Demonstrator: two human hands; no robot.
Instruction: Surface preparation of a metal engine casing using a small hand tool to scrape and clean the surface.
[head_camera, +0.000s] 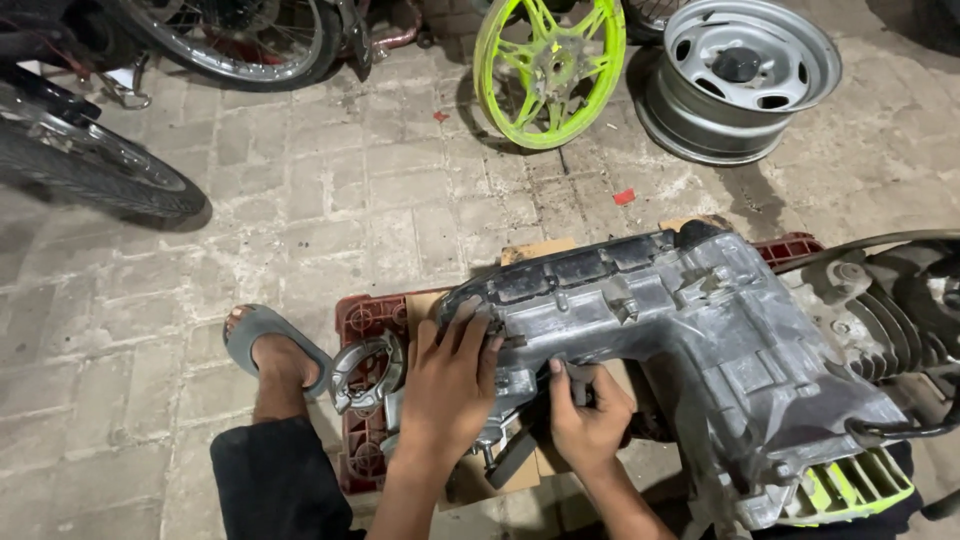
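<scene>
A big grey cast-metal engine casing lies on cardboard over a red plastic crate on the brick floor. The left hand lies flat against its near end, fingers spread and gripping nothing. The right hand curls beneath the casing edge, fingertips pinching something too small to tell

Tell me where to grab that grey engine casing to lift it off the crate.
Probably grip the engine casing at its narrow left end, where the left hand already rests, coming from the near side. The other end is wide, bulky and joined to the finned cylinder, so support it from beneath.
</scene>
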